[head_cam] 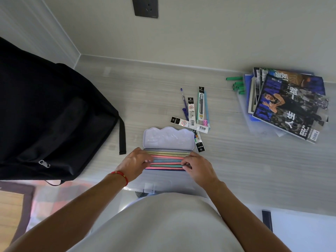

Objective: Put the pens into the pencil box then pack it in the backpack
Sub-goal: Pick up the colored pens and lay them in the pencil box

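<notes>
An open tin pencil box (168, 138) lies on the pale desk, its lid tipped back. Several pastel pens (166, 159) lie side by side in its tray. My left hand (135, 163) rests on the left ends of the pens with fingers curled over them. At the right ends, my right hand (197, 166) pinches the nearest pens. A purple pen (184, 104) and packaged refills (201, 106) lie just behind the box to the right. The black backpack (49, 115) stands at the left, its zipper pull visible.
A pile of magazines (287, 104) and green clips (238, 85) sit at the back right. A wall with a dark socket (145, 7) runs behind the desk. A clear folder (163, 184) lies under the box at the front edge.
</notes>
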